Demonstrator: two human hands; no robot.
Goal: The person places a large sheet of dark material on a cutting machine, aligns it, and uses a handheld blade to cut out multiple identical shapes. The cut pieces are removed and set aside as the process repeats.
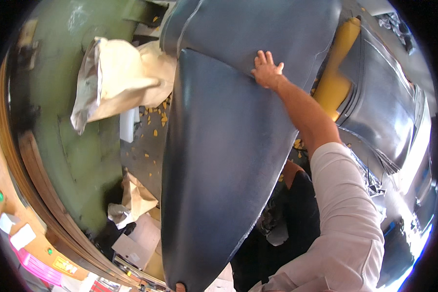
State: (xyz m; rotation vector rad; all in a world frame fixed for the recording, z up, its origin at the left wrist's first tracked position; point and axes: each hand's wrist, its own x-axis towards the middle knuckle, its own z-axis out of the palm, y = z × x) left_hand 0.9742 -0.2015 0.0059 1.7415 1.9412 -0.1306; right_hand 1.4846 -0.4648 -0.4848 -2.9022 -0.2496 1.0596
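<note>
A large, smooth dark blue-black sheet (214,160), like rubber or leather, is lifted toward me. Its far edge lies across more of the same dark material (258,29). My right hand (267,72) rests flat on the dark material beside that far edge, fingers spread and pointing away. Of my left hand (180,287) only a thumb tip shows, pressed over the sheet's near end at the lower edge of the view; the other fingers are hidden behind the sheet.
A green machine or board surface (82,160) runs along the left, with a crumpled paper sack (121,80) beside it. Yellow scraps (153,117) litter the floor. To the right stand a yellow roll (333,92) and stacked dark sheets (379,102). A cardboard box (141,238) sits lower left.
</note>
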